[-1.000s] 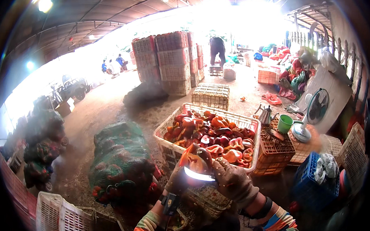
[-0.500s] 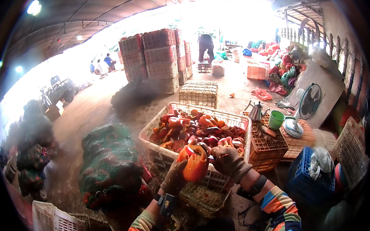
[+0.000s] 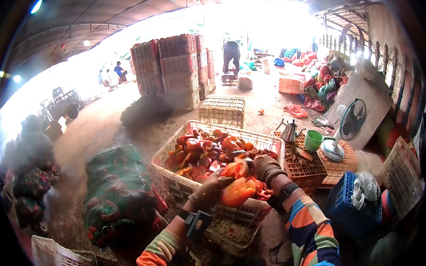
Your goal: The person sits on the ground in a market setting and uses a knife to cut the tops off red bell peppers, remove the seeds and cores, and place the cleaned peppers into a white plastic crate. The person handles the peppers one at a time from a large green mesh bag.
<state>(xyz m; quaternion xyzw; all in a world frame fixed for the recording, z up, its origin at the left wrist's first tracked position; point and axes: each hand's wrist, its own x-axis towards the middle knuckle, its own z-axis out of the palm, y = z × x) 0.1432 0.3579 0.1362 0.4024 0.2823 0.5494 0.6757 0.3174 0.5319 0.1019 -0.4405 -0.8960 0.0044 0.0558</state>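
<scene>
My left hand (image 3: 210, 192), in a brownish glove, is closed round an orange-red bell pepper (image 3: 239, 192) at the near rim of a pale plastic crate (image 3: 174, 177). Its fingers lie along the pepper's left side. My right hand (image 3: 268, 168), also gloved, is curled just above and right of it. What the right fingers grip is hidden. A red-orange pepper piece (image 3: 235, 169) sits between the two hands. The crate holds a heap of cut red and orange pepper pieces (image 3: 207, 149). Under its near side stands a lower crate with pale bits (image 3: 235, 231).
Left of the crate lies a green mesh sack (image 3: 117, 190) of peppers. On the right, an orange crate (image 3: 305, 171) bears a kettle (image 3: 289, 132) and a green cup (image 3: 313, 140), beside a fan (image 3: 352, 121) and a blue crate (image 3: 354, 199). Stacked crates (image 3: 178, 64) rise behind.
My right hand has shifted up and away from me over the heap. The pepper in my left hand has tipped from upright to slanting, with a piece now apart above it.
</scene>
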